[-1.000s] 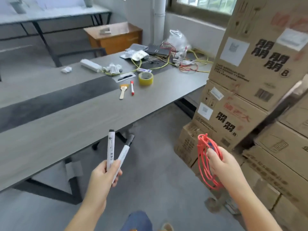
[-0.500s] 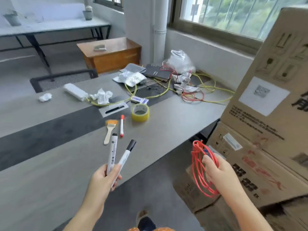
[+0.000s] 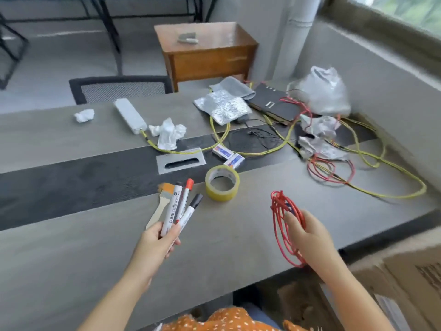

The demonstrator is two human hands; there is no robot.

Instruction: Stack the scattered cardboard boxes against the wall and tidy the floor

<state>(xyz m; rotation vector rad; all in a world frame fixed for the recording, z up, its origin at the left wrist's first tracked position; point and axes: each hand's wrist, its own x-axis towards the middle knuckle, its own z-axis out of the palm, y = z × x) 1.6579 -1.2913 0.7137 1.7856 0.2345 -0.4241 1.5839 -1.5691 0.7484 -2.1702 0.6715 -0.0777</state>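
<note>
My left hand [image 3: 155, 247] grips two white markers [image 3: 175, 211] with black caps, held above the grey table [image 3: 71, 259]. My right hand [image 3: 310, 237] holds a coil of red wire [image 3: 284, 225] over the table's near right part. A corner of a cardboard box [image 3: 405, 278] shows at the lower right, beside the table's edge. Beneath the markers a red-capped marker [image 3: 187, 191] and a small brush [image 3: 162, 201] lie on the table.
A roll of yellow tape [image 3: 222, 183], two small boxes [image 3: 228, 156], crumpled paper [image 3: 168, 133], yellow cables [image 3: 358, 168], a black notebook [image 3: 274, 103] and a plastic bag [image 3: 324, 91] lie on the table. Behind it stand a mesh chair [image 3: 119, 88] and a wooden cabinet [image 3: 207, 56].
The view has moved in over the table and the stacked boxes have slid out to the right. Both hands, still holding markers and red wire, now hover above the tabletop.
</note>
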